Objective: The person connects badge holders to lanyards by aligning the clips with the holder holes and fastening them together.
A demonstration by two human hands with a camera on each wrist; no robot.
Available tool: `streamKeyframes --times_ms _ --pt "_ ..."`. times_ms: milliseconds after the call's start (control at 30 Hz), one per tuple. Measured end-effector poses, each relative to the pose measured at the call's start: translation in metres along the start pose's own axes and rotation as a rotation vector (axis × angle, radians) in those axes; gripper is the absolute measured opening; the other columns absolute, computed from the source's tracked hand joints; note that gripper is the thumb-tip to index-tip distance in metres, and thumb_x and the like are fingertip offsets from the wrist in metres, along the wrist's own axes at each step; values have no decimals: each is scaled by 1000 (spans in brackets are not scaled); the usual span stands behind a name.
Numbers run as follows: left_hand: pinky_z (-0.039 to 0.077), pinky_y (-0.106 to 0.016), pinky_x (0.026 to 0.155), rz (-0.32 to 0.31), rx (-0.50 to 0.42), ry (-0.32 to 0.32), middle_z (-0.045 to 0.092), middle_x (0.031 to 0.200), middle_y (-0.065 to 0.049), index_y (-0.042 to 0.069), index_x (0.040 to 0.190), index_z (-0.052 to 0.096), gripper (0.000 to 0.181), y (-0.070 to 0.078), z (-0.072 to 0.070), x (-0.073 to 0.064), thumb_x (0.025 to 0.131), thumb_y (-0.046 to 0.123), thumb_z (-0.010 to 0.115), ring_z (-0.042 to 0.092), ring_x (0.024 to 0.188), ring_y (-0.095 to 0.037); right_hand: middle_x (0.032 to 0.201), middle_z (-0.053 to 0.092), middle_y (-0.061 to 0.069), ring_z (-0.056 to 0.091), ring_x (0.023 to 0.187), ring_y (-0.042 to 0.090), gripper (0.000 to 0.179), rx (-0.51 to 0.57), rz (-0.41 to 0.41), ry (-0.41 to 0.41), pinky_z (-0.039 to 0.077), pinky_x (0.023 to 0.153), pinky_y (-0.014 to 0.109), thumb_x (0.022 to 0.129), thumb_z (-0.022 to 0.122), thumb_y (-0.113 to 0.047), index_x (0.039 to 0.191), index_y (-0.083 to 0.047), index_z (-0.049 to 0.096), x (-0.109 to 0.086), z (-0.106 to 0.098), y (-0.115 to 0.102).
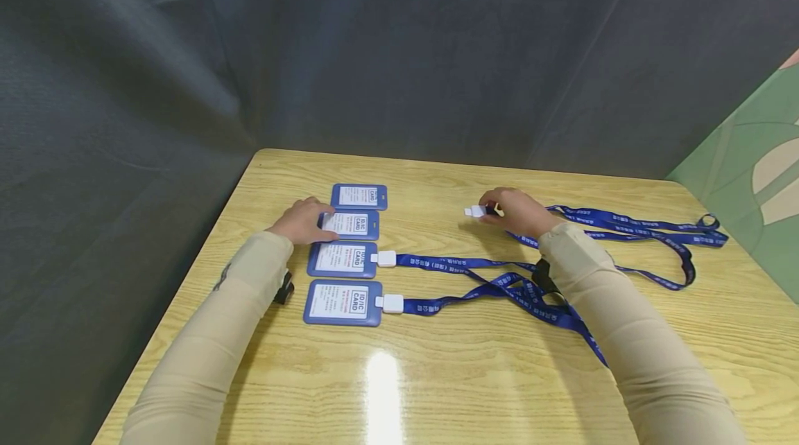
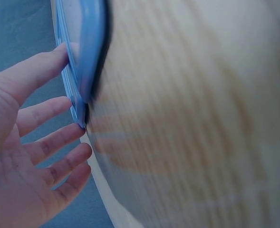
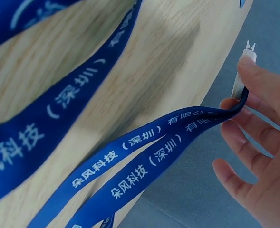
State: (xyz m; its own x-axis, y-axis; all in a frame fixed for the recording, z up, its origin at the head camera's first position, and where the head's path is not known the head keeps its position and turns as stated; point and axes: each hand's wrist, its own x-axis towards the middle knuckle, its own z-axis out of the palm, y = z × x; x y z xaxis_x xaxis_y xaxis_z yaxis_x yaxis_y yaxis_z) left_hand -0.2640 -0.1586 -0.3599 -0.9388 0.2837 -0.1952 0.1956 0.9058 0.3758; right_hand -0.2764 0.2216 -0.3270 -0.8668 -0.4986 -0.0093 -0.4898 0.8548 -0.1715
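Note:
In the head view, my left hand (image 1: 301, 220) is at the left end of a blue ID card holder (image 1: 365, 225), second from the back in a column. The left wrist view has the thumb and index fingertips at the edge of a blue holder (image 2: 93, 42), the other fingers loosely spread. My right hand (image 1: 517, 211) pinches the white clip (image 1: 476, 211) of a blue lanyard between thumb and fingers, raised off the table. Its small prongs point away from the hand in the right wrist view, and the printed strap (image 3: 144, 166) trails below.
Two nearer card holders (image 1: 324, 266) (image 1: 321, 310) have lanyards (image 1: 431, 306) attached by white clips. The rearmost holder (image 1: 345, 195) has no lanyard. More blue strap (image 1: 624, 223) lies to the right on the wooden table (image 1: 449, 376). A dark curtain (image 1: 399, 50) hangs behind.

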Motion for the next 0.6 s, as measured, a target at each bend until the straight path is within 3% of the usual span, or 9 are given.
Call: streamKeyframes --times_ms 600 --pt "35 -50 106 5 -4 1 48 134 -20 2 132 50 61 0 0 2 82 31 70 43 120 -35 96 67 14 60 81 21 24 -6 -19 2 51 72 40 85 66 -14 105 0 65 4 2 -6"
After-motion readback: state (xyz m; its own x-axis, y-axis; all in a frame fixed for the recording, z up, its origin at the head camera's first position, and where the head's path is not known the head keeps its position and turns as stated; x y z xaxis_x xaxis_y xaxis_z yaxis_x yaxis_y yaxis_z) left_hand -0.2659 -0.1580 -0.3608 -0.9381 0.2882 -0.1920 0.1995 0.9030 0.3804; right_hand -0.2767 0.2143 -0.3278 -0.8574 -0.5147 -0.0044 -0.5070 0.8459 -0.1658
